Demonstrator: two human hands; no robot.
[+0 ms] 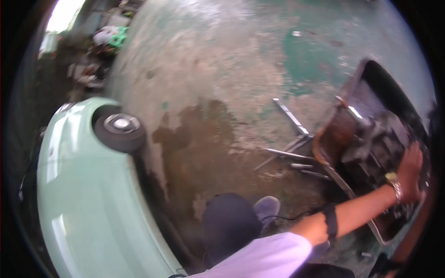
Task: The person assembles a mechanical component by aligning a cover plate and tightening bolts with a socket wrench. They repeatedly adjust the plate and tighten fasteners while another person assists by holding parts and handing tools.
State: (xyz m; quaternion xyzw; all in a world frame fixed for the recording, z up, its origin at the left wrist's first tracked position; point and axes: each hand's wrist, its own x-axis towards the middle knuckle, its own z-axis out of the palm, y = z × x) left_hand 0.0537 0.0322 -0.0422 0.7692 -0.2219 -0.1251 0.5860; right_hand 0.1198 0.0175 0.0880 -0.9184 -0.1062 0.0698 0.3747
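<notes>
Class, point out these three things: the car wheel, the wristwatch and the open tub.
Car wheel [121, 123]: head view, on its hub.
Wristwatch [394, 181]: head view, on its metal, gold-coloured part.
Open tub [333, 139]: head view, on its brownish inner wall.

Smooth, glossy pale-green paint coats the car body [83, 204] at left, its tyre [132, 142] matt black rubber around a bright metal hub [121, 123]. Shiny metal tools [291, 116] lie right of centre on a rough floor [222, 60] of worn green paint and bare grey patches, stained dark with a wet-looking sheen. At right, a rust-brown, scuffed container [330, 135] surrounds a dark, rough-surfaced part [378, 143], seemingly metal. A glossy metal wristwatch [395, 184], a matt black strap [331, 223] and a pale cloth sleeve [273, 255] show at lower right.
</notes>
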